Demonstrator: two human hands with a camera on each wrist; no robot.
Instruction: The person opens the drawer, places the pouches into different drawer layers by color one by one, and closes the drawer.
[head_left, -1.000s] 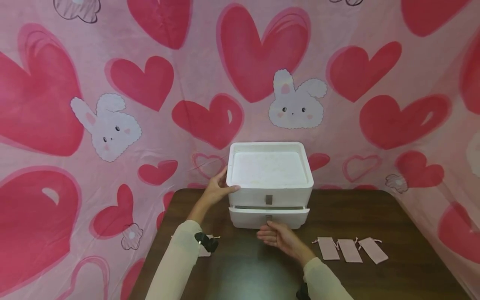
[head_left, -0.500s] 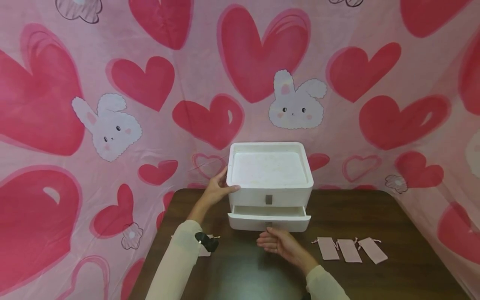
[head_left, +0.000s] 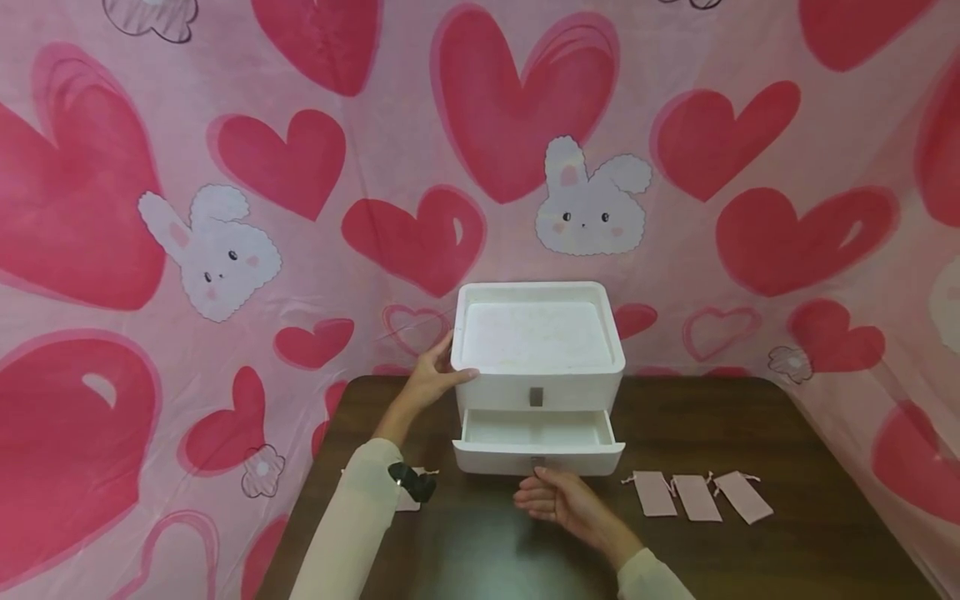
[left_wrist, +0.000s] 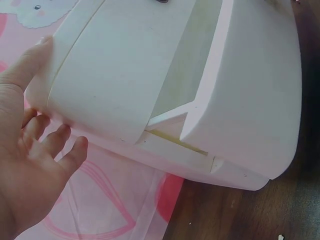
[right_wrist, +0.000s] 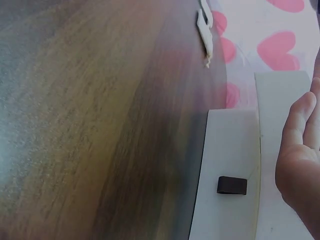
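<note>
A white two-drawer storage box (head_left: 540, 389) with a shallow tray top stands at the back of the table. Its lower drawer (head_left: 480, 458) is pulled out, showing a bare inside. My left hand (head_left: 431, 379) grips the box's front left corner, thumb over the front; in the left wrist view its fingers (left_wrist: 75, 155) lie along the side wall. At the lower drawer's front, my right hand (head_left: 566, 504) has its thumb and forefinger at the small grey-brown pull tab (head_left: 537, 461), mostly covering it. The right wrist view shows a dark tab (right_wrist: 232, 185) on a white front.
Three small pink drawstring pouches (head_left: 697, 497) lie in a row on the dark wooden table (head_left: 750, 425), right of the right hand. Another pale pouch (head_left: 408, 500) is partly hidden beneath the left forearm. A heart-and-bunny cloth (head_left: 517, 242) hangs right behind the box.
The lower drawer has slid out toward me from a narrow gap to well open, the right hand moving back with it. The left hand has stayed on the box.
</note>
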